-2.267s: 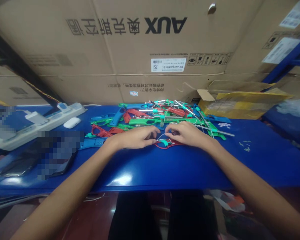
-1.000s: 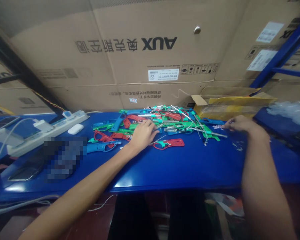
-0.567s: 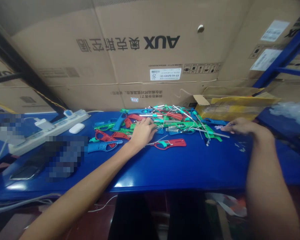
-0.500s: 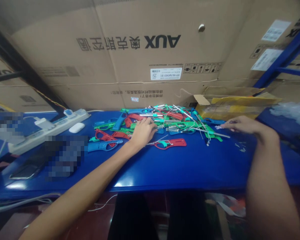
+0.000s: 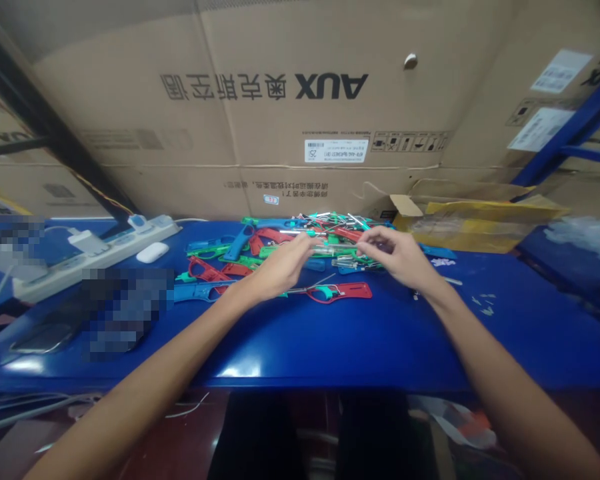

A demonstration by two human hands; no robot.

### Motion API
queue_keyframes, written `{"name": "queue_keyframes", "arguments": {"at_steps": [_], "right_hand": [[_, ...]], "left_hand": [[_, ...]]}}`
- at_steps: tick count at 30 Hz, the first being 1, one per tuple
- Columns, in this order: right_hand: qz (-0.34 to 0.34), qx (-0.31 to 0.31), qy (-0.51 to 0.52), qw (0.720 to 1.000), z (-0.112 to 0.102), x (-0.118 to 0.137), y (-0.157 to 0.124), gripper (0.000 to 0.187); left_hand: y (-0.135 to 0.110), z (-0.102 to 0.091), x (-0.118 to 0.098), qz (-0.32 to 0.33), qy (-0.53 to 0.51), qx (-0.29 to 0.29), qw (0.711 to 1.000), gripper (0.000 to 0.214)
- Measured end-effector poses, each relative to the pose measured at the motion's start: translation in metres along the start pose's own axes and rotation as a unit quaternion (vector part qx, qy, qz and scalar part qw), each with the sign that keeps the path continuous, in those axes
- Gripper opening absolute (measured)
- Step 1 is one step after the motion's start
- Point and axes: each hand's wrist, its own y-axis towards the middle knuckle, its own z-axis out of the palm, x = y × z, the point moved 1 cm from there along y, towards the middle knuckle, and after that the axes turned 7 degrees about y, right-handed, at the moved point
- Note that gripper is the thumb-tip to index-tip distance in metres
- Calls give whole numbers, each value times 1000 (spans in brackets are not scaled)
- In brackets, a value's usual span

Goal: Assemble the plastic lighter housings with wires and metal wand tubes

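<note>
My left hand (image 5: 286,267) is closed over the lighter parts, its fingertips pinching a slim, translucent lighter part (image 5: 339,249). My right hand (image 5: 399,257) meets the other end of that part with thumb and forefinger drawn together; whatever is between them is too small to make out. Below and behind both hands lies a jumble of stick-lighter pieces: blue handle shells (image 5: 240,244), green ones and red ones, metal tubes and thin white wires. Nearest me is a red handle shell (image 5: 350,291) with a green trigger in it. Small white pieces (image 5: 444,262) lie beyond my right wrist.
A white power strip (image 5: 97,257) with plugs and a white earbud case (image 5: 153,252) stand at left, near a dark phone (image 5: 45,333). An opened carton (image 5: 470,223) is at back right. Tiny clear slivers (image 5: 485,303) lie on the blue table (image 5: 300,347).
My right hand has moved left from the small white pieces to the end of the translucent part at my left hand. The left hand has stayed nearly in place.
</note>
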Motion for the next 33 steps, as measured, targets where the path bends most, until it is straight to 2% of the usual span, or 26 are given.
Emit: {"name": "queue_keyframes", "arguments": {"at_steps": [6,10,16,24,33], "right_hand": [[16,79,93,992,24,2,-2,22],[37,120,158,979,33,8,-8,22],[35,117,187,975,42,14,-12,21],[5,108,138,984,37,15,-13,21],[23,96,146,984,38,19,-13,22]], "left_hand": [[-2,-6,-20,0,-100,7,995,25],[-2,-4,-17,18,-83,-38,996,25],[-3,-1,-12,18,-73,-54,996,23],[-3,-4,-13,30,-81,-65,994,20],[-4,-4,-13,27,-77,-60,995,20]]}}
